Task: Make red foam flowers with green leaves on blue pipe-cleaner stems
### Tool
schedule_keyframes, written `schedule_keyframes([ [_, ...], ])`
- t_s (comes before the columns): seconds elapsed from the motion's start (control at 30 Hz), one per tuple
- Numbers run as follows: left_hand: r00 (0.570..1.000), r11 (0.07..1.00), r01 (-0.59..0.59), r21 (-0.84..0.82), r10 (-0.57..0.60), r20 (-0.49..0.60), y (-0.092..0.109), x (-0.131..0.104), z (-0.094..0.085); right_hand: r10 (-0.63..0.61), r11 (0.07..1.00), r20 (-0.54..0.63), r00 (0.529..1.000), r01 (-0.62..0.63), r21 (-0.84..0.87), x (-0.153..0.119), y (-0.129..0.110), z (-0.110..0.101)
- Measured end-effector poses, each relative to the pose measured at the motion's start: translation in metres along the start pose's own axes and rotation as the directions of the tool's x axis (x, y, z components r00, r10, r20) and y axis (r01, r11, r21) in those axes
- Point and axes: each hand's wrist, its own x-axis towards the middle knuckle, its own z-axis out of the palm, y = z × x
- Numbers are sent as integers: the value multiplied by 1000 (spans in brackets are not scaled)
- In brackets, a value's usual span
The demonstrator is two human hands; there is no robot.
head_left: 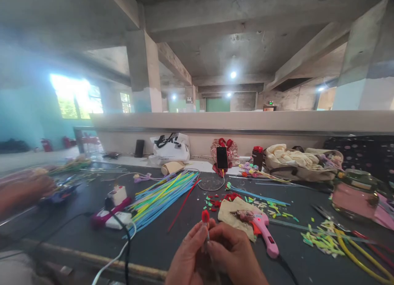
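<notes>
At the left edge of the frame, another person's blurred arm reaches over the dark table. Right of it, a white power adapter sits by a magenta-and-white power strip. In the left middle, blue, green and yellow stems lie in a loose bundle; behind them stands a white bag, its contents hidden.

At the bottom centre, the left hand pinches a thin stem between thumb and fingers, just below its red tip. The right hand, just beside it, has thumb and fingers closed on the same stem, lower down.

Beyond the hands, a phone leans against a patterned red-and-white bag. Right of centre, a pink glue gun lies partly on a beige cloth. Behind it are a dark, red-lidded bottle, closed, and an open beige bag with cream fabric bulging out. At the right, a glass jar shows pink low down; whether that is its contents is unclear.
</notes>
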Motion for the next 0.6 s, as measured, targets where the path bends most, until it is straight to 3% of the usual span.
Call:
schedule_keyframes([
  [0.23,997,998,-60,14,60,47,-2,5,-12,53,988,-19,998,-55,-145,2,-12,-9],
  [0.4,990,987,-122,106,112,91,-4,9,-12,15,955,-66,998,-34,-294,2,-18,-12],
  [0.6,989,987,-133,95,126,72,-6,11,-8,-70,874,-35,997,44,-484,-2,-15,-9],
])
